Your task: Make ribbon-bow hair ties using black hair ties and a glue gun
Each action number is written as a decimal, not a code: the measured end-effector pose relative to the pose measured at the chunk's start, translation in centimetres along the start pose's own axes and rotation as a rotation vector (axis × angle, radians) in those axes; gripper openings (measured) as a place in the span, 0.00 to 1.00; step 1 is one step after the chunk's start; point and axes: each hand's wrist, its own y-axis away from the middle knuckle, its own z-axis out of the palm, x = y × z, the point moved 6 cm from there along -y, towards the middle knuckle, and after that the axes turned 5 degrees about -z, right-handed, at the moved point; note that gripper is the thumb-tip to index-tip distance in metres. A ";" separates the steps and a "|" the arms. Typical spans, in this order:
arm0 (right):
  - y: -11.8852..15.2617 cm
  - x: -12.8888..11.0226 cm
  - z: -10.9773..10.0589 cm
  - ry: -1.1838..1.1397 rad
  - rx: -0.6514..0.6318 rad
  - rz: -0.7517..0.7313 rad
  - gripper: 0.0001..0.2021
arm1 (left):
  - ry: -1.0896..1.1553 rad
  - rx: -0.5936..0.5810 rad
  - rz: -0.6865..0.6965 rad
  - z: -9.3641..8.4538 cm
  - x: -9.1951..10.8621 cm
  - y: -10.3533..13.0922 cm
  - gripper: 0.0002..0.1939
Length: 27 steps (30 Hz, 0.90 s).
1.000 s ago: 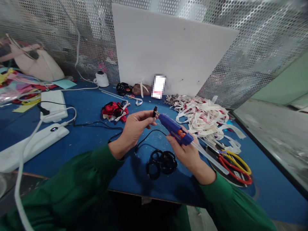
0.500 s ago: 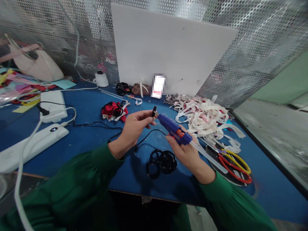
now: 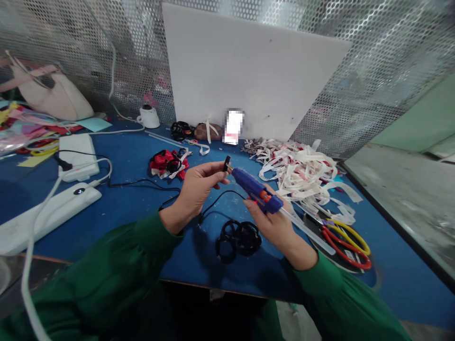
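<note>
Between the thumb and fingers of my left hand (image 3: 199, 185) is a black hair tie (image 3: 226, 163), seen nearly edge-on. My right hand (image 3: 275, 225) is wrapped round a blue hot glue gun (image 3: 250, 185), a small red light glowing near its grip. The gun's nozzle points up and left, its tip at or very near the hair tie; contact is hard to make out. A clear glue stick (image 3: 309, 230) sticks out of the gun's back end. Below the hands, several black hair ties (image 3: 239, 239) lie in a loose bunch on the blue table (image 3: 142, 241).
Right of the gun are heaped white ribbon strips (image 3: 302, 170) and scissors (image 3: 351, 251) with red and yellow handles. Red and black fabric pieces (image 3: 167, 163) lie left. A white power strip (image 3: 42, 215) and cables occupy the left side. A lit phone (image 3: 233, 127) leans against the white board (image 3: 249, 66).
Almost nothing differs. The hair tie and the glue gun's tip sit very slightly farther left; both hands keep their hold.
</note>
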 end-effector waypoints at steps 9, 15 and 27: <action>0.0 -0.1 -0.1 0.020 0.006 -0.024 0.13 | -0.001 -0.005 0.010 0.0 0.0 0.0 0.10; 0.0 -0.1 -0.1 0.038 0.021 -0.040 0.13 | 0.005 -0.020 0.014 0.0 0.1 0.1 0.09; 0.1 0.0 -0.1 0.031 0.028 -0.013 0.13 | -0.005 -0.045 0.005 0.1 -0.2 0.0 0.10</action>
